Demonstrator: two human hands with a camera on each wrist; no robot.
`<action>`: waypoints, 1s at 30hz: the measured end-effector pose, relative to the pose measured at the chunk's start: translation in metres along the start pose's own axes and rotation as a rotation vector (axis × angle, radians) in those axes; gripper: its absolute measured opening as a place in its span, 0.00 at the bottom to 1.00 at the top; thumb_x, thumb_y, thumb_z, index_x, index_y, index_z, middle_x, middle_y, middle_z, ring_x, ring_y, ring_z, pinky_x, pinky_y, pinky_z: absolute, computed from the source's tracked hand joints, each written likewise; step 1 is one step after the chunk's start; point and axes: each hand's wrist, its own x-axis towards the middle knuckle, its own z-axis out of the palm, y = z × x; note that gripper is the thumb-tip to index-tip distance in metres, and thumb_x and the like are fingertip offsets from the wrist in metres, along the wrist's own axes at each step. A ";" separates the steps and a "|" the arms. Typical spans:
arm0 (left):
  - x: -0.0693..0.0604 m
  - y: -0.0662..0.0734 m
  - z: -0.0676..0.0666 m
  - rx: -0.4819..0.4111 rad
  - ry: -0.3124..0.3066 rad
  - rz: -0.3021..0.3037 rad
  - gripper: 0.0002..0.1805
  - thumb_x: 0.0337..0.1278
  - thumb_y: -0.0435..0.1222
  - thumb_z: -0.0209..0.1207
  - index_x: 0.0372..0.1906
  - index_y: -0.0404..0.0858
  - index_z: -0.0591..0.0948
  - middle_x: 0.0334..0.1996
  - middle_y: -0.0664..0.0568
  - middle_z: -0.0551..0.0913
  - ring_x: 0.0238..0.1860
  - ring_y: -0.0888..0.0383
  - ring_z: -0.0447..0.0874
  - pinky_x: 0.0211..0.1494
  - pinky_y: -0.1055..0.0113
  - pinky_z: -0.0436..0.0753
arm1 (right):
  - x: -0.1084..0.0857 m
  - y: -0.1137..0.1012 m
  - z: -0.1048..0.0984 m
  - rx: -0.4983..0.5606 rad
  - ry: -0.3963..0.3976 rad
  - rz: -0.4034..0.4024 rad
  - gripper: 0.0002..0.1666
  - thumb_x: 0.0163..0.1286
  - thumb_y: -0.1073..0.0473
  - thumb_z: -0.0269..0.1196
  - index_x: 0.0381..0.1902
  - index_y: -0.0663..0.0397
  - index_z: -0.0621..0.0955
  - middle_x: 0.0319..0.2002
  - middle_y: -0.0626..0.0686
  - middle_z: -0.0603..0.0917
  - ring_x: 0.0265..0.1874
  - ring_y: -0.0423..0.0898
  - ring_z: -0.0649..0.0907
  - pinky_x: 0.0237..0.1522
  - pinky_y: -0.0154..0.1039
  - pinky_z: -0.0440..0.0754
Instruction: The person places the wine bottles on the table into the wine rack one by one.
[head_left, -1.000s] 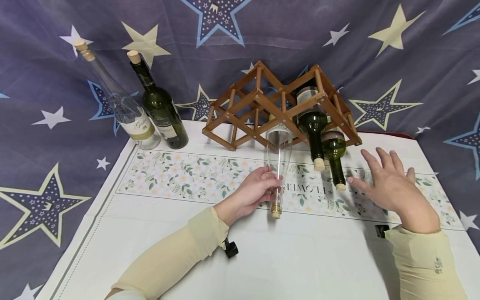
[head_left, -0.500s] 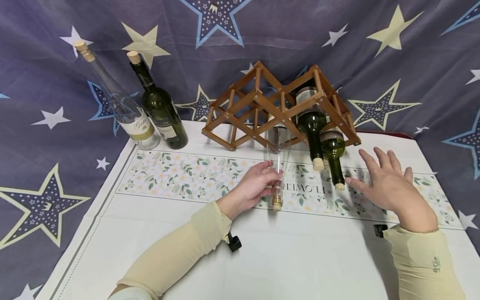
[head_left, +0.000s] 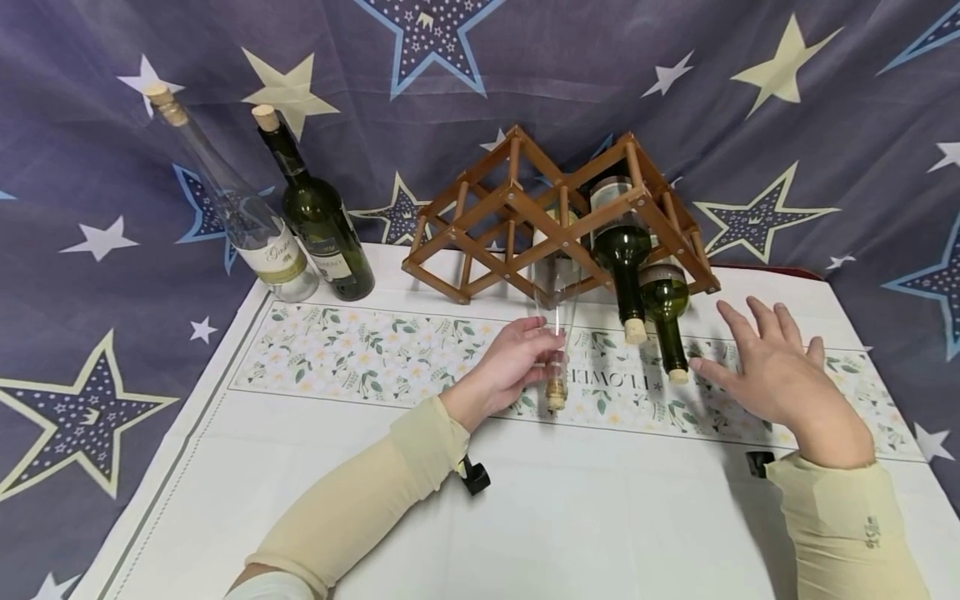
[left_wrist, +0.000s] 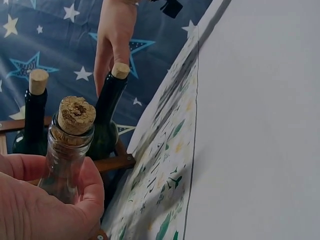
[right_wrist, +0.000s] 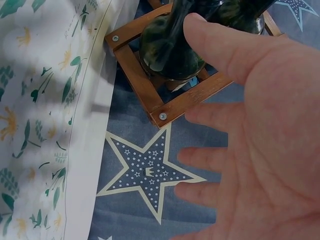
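A clear glass bottle with a cork lies in a lower compartment of the wooden wine rack, its neck toward me. My left hand grips that neck, fingers and thumb curled round it; the left wrist view shows the crumbly cork just above the fingers. Two corked green bottles lie in the rack's right part, an upper one and a lower one. Beside the lower bottle's neck my right hand spreads its fingers, holding nothing. Its thumb tip is close to that cork; contact cannot be told.
A corked clear bottle and a corked dark green bottle stand upright at the back left of the table. A floral runner crosses the white tabletop. Behind hangs a star-patterned curtain.
My left hand has pushed the clear bottle deeper into the rack, away from me; its cork end sits farther back. The right hand has hardly moved.
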 end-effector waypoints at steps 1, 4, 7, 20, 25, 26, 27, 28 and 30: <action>0.001 0.000 0.000 0.004 0.002 0.002 0.42 0.71 0.26 0.62 0.82 0.29 0.53 0.68 0.30 0.74 0.39 0.56 0.84 0.40 0.67 0.86 | 0.000 0.000 0.000 -0.001 0.000 0.000 0.61 0.76 0.24 0.55 0.87 0.52 0.45 0.82 0.75 0.40 0.78 0.80 0.38 0.62 0.90 0.38; 0.005 0.000 -0.001 0.006 0.011 0.008 0.41 0.70 0.26 0.63 0.81 0.29 0.55 0.65 0.32 0.77 0.39 0.55 0.83 0.41 0.66 0.87 | 0.000 0.000 0.001 0.000 -0.001 0.002 0.61 0.76 0.24 0.55 0.88 0.52 0.45 0.82 0.75 0.40 0.78 0.80 0.38 0.62 0.89 0.37; 0.009 -0.001 -0.002 0.006 0.019 0.013 0.41 0.69 0.26 0.63 0.80 0.29 0.56 0.60 0.37 0.81 0.39 0.55 0.83 0.42 0.66 0.87 | 0.000 0.000 0.001 0.001 0.001 0.006 0.61 0.76 0.24 0.55 0.88 0.52 0.45 0.82 0.74 0.40 0.78 0.80 0.38 0.62 0.89 0.37; 0.019 0.002 -0.003 -0.003 0.029 0.026 0.40 0.69 0.25 0.62 0.79 0.27 0.55 0.58 0.38 0.81 0.38 0.56 0.82 0.41 0.67 0.86 | 0.000 0.000 0.003 -0.001 0.006 -0.001 0.60 0.76 0.25 0.55 0.88 0.52 0.45 0.82 0.74 0.40 0.78 0.80 0.38 0.62 0.89 0.38; 0.022 0.002 -0.003 -0.013 0.032 0.029 0.38 0.69 0.25 0.62 0.78 0.28 0.58 0.57 0.38 0.82 0.36 0.55 0.82 0.39 0.67 0.85 | 0.000 -0.001 0.003 0.003 0.005 0.002 0.60 0.77 0.26 0.56 0.88 0.51 0.45 0.82 0.74 0.40 0.78 0.80 0.38 0.62 0.89 0.37; 0.023 0.002 -0.003 -0.015 0.034 0.030 0.37 0.69 0.25 0.62 0.77 0.28 0.59 0.57 0.38 0.82 0.36 0.55 0.83 0.39 0.67 0.85 | 0.000 -0.001 0.003 0.003 0.004 0.002 0.60 0.77 0.26 0.56 0.88 0.51 0.45 0.82 0.74 0.40 0.78 0.79 0.38 0.62 0.89 0.37; 0.023 0.002 -0.003 -0.015 0.035 0.031 0.37 0.69 0.25 0.62 0.77 0.28 0.59 0.56 0.38 0.82 0.36 0.55 0.83 0.39 0.67 0.85 | 0.000 -0.001 0.003 0.002 0.002 0.003 0.60 0.77 0.26 0.56 0.88 0.51 0.45 0.82 0.74 0.39 0.78 0.79 0.38 0.63 0.89 0.37; 0.024 0.002 -0.003 -0.016 0.034 0.030 0.36 0.69 0.25 0.62 0.76 0.29 0.60 0.57 0.38 0.82 0.37 0.55 0.83 0.39 0.67 0.85 | 0.000 -0.001 0.003 0.002 0.000 0.004 0.59 0.77 0.27 0.56 0.88 0.51 0.45 0.82 0.74 0.39 0.78 0.79 0.38 0.63 0.89 0.37; 0.025 0.002 -0.003 -0.018 0.034 0.030 0.35 0.69 0.25 0.62 0.76 0.29 0.60 0.57 0.38 0.82 0.37 0.55 0.83 0.39 0.66 0.85 | 0.000 -0.001 0.002 0.001 -0.002 0.004 0.59 0.77 0.27 0.57 0.88 0.51 0.45 0.82 0.74 0.39 0.78 0.79 0.38 0.63 0.89 0.37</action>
